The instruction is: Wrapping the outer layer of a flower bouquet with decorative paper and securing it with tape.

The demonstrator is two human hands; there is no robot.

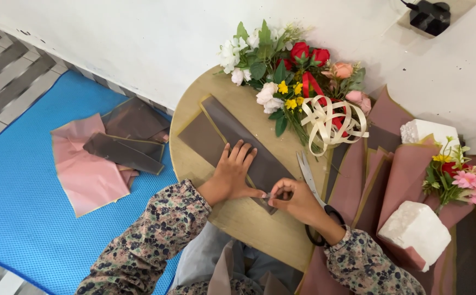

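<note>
White wall stands behind a small round wooden table [249, 221], and a blue mat [25, 213] covers the floor beside it. On the table lies a long folded strip of brown wrapping paper [238, 136] with a thin gold edge, running from 11 o'clock down to 5 o'clock. The left hand [232, 175] lies flat and open on the strip, fingers spread, pressing it down. The right hand [292, 198] pinches the near end of the strip between thumb and fingers. The paper looks thin, light and soft, so it would bend and crease fast; it is likely best held flat in the middle and pinched at an edge or end. Just at 3 o'clock from the strip lie scissors [310, 180], partly under the right wrist. At 12 o'clock sits a bunch of fake flowers [281, 71] with a cream ribbon [330, 123]. At 3 o'clock are pink and brown paper wraps [401, 175] holding white foam blocks [415, 232]. At 9 o'clock, on the mat, lie more pink and brown sheets [93, 164].
</note>
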